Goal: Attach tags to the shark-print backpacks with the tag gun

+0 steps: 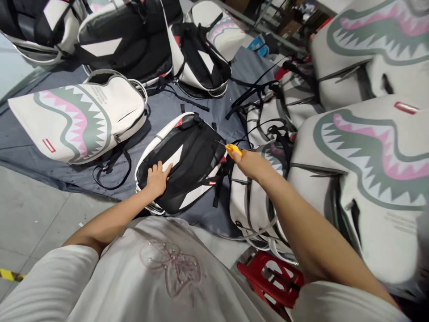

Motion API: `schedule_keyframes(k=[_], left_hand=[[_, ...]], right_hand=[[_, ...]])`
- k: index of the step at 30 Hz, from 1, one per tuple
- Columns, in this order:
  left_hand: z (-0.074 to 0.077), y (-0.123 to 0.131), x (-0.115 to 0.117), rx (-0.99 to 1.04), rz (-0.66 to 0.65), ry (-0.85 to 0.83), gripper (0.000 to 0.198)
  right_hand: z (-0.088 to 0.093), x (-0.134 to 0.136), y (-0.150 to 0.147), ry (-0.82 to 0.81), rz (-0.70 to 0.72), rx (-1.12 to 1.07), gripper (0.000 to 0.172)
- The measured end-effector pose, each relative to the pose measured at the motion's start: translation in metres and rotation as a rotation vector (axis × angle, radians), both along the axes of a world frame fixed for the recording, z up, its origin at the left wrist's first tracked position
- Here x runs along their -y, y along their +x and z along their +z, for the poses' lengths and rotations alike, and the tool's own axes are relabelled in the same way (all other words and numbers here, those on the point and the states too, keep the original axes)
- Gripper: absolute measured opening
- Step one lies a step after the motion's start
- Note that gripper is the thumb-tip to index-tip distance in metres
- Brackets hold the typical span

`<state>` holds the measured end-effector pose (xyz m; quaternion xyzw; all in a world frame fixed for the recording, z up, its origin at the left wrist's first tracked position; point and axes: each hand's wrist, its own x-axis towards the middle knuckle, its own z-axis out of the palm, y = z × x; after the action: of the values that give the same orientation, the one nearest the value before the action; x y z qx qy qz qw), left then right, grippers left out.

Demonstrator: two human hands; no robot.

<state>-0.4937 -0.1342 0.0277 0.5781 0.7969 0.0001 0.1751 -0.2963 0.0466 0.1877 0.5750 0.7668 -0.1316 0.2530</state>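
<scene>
A black and white backpack (197, 156) lies back side up on the dark grey cloth, its black padded panel and straps facing me. My left hand (157, 180) rests on its near left part, fingers spread over the black panel and a white patch. At the backpack's right end, my right hand (246, 161) is closed around orange-yellow thread snips (233, 151). Their thin metal tip points left, over the black panel; whether it touches the fabric I cannot tell. Black straps hang off the right end of the backpack onto the cloth.
A white backpack (67, 120) with a shark-mouth print lies at left. More backpacks (130, 42) line the far side. On the right, shark-print backpacks (372, 147) are stacked high. Below them stands a red plastic stool (273, 279). Dark grey cloth (161, 120) covers the work surface.
</scene>
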Motion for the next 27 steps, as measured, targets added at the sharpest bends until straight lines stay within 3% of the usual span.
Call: schedule_keyframes(k=[3,5,7,9,11,13,14,17,19,22,23,25,27], left_hand=[[0.029,0.017,0.002,0.048,-0.053,0.114,0.059],[0.046,0.041,0.011,0.137,-0.201,0.272,0.059],[0.051,0.069,0.021,0.264,-0.39,0.312,0.061],[0.043,0.092,0.025,0.353,-0.475,0.232,0.065],[0.029,0.102,0.02,0.354,-0.342,0.136,0.073],[0.016,0.097,0.008,0.346,-0.114,0.077,0.075],[0.011,0.09,0.002,0.38,-0.011,0.068,0.072],[0.004,0.059,-0.012,0.732,0.251,0.013,0.048],[0.002,0.038,-0.016,0.96,0.386,-0.075,0.036],[0.001,0.027,-0.013,1.013,0.489,-0.149,0.041],[0.001,0.031,-0.01,0.994,0.511,-0.134,0.041],[0.003,0.048,-0.005,0.922,0.521,-0.039,0.038],[0.005,0.073,-0.001,0.734,0.432,0.069,0.042]], right_hand=[[0.007,-0.002,0.014,-0.183,0.003,0.077,0.062],[0.011,0.001,0.022,-0.174,-0.007,0.095,0.06],[0.017,0.006,0.034,-0.206,-0.013,0.025,0.056],[0.025,0.012,0.05,-0.317,-0.03,-0.052,0.051],[0.031,0.022,0.069,-0.288,-0.091,-0.057,0.049],[0.033,0.039,0.09,-0.19,-0.169,-0.043,0.049],[0.032,0.049,0.1,-0.217,-0.189,-0.072,0.049],[0.023,0.077,0.124,-0.592,-0.165,-0.251,0.051],[0.015,0.087,0.132,-0.627,-0.164,-0.318,0.051],[0.006,0.085,0.132,-0.269,-0.226,-0.295,0.05],[0.005,0.083,0.128,-0.259,-0.208,-0.309,0.049],[0.003,0.078,0.119,-0.408,-0.114,-0.369,0.048],[0.001,0.076,0.11,-0.386,-0.067,-0.38,0.048]])
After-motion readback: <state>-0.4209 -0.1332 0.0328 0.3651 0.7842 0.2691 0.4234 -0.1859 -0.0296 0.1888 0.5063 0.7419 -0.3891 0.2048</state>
